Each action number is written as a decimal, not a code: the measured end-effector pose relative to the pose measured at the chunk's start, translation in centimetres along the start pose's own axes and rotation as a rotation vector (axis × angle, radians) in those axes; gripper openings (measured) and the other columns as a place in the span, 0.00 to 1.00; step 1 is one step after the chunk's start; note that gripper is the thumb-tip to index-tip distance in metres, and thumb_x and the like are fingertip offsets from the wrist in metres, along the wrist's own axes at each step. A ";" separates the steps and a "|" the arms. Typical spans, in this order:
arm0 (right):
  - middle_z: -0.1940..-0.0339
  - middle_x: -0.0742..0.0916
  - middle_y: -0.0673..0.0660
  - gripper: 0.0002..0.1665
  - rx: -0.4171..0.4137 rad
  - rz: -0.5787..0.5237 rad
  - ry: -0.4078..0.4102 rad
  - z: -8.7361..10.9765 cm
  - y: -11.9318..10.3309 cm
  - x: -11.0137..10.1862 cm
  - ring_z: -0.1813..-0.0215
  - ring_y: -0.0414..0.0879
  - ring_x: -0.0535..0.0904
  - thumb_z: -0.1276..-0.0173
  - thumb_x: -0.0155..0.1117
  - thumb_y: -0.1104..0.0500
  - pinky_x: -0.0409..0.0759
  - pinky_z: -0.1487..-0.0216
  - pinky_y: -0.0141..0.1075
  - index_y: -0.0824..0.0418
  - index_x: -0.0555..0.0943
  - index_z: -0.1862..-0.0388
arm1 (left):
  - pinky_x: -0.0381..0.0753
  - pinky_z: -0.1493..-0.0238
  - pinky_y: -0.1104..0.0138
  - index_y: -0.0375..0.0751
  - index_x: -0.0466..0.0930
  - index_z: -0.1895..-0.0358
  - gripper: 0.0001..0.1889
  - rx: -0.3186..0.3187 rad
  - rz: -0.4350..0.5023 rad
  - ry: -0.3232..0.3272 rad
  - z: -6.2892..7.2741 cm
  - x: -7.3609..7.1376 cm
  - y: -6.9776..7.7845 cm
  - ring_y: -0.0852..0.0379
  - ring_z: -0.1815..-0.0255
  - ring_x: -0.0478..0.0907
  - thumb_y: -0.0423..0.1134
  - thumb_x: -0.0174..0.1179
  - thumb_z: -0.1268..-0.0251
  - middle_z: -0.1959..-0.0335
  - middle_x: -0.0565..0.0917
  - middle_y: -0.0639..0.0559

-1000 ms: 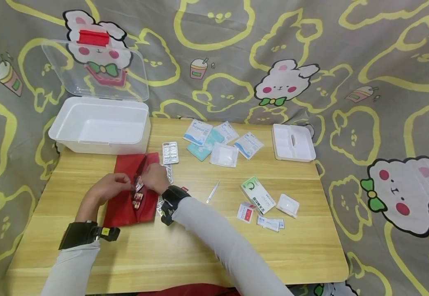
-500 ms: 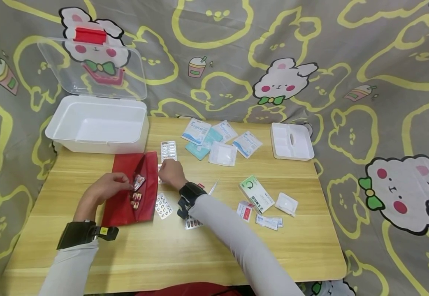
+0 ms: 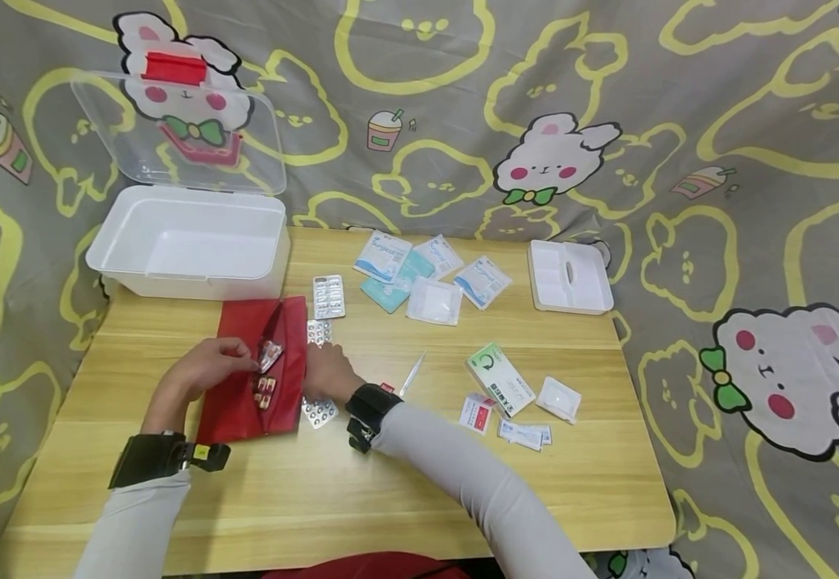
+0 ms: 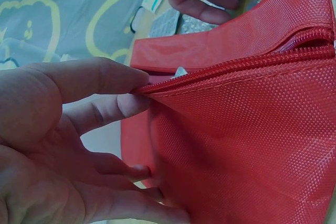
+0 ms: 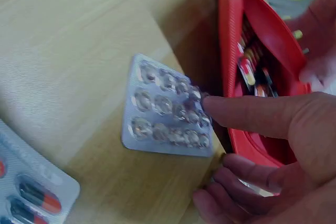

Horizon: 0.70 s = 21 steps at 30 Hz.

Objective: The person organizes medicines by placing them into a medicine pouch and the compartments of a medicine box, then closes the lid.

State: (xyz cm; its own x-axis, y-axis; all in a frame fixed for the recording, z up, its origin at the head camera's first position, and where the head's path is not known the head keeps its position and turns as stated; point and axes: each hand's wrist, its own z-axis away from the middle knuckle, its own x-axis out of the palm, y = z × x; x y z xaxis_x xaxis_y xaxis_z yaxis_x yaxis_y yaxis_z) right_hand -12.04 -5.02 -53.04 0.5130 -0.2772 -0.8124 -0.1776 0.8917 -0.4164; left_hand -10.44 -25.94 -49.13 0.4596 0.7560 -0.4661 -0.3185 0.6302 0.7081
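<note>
On the wooden table point(image 3: 535, 503), just in front of the white plastic box point(image 3: 187, 288), lies the red zippered pouch point(image 4: 252, 129), unzipped. Its woven cloth should be light and limp, so the zip edge is the place to hold; the left hand point(image 3: 205, 368) pinches it there between two fingertips. The right hand point(image 3: 330, 372) has one digit on the end of a round-tablet blister pack point(image 5: 163, 108), other fingers loosely bent (whether they grip it, I cannot tell). That pack, just beside the pouch, is probably light, springy and slick, best lifted by opposite edges.
</note>
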 end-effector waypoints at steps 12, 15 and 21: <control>0.50 0.81 0.53 0.27 -0.031 0.164 0.006 1.3 -0.4 0.6 0.48 0.46 0.74 0.37 0.69 0.44 0.75 0.50 0.36 0.56 0.78 0.45 | 0.74 0.63 0.60 0.37 0.76 0.64 0.10 -0.014 -0.012 -0.006 0.0 0.0 -0.1 0.47 0.55 0.71 0.41 0.59 0.28 0.62 0.75 0.45; 0.53 0.83 0.53 0.21 -0.050 0.152 0.009 1.2 -0.2 0.6 0.50 0.47 0.75 0.34 0.66 0.43 0.76 0.52 0.37 0.54 0.81 0.50 | 0.74 0.63 0.60 0.37 0.76 0.64 0.10 -0.008 -0.012 -0.003 0.0 0.0 -0.1 0.47 0.55 0.71 0.41 0.59 0.28 0.62 0.75 0.45; 0.58 0.84 0.52 0.15 -0.037 0.150 0.001 1.1 -0.1 0.6 0.53 0.47 0.76 0.37 0.68 0.46 0.76 0.55 0.37 0.53 0.83 0.58 | 0.73 0.63 0.61 0.37 0.76 0.64 0.10 -0.009 -0.007 -0.005 -0.1 0.1 -0.1 0.47 0.55 0.71 0.40 0.59 0.28 0.62 0.75 0.45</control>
State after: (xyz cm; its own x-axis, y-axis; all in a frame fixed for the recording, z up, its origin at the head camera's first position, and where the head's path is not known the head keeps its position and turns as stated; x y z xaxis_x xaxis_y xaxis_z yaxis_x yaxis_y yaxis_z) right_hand -10.82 -4.90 -53.07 0.4780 -0.1425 -0.8667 -0.2827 0.9093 -0.3054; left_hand -10.40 -25.89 -49.29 0.4663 0.7504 -0.4684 -0.3227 0.6373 0.6998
